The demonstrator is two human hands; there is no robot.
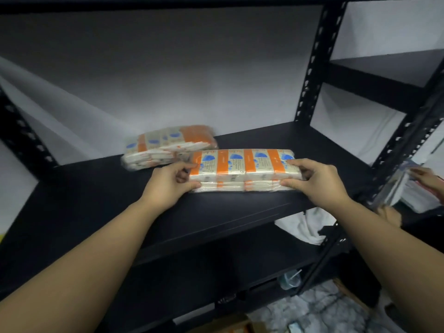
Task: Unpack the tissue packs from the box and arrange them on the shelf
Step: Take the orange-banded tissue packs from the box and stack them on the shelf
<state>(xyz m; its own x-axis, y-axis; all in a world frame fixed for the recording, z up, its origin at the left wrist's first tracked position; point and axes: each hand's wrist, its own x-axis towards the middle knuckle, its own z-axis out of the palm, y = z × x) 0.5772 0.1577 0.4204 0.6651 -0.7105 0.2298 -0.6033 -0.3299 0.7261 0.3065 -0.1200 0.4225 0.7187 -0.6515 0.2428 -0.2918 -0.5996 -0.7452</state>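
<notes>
Both hands on one tissue pack (pixel 242 170), lying flat on the black shelf (pixel 96 200), long side running left-right, near the middle of the board. Left hand (pixel 168 182) grips the pack's left end: thumb on the near lower edge, fingers curled over the top corner. Right hand (pixel 317 180) grips the right end the same way, thumb low on the near side, fingers over the top. Pack is orange, white and blue, in clear wrap. Second tissue pack (pixel 168 146) sits farther back and to the left, turned at an angle, its near right corner just beside or touching the held pack; cannot tell which. Black slotted upright (pixel 317 61) at far right of the shelf. Another person's hand (pixel 426 179) at the right edge, blurred. White cloth (pixel 305 227) below the shelf on the right.
</notes>
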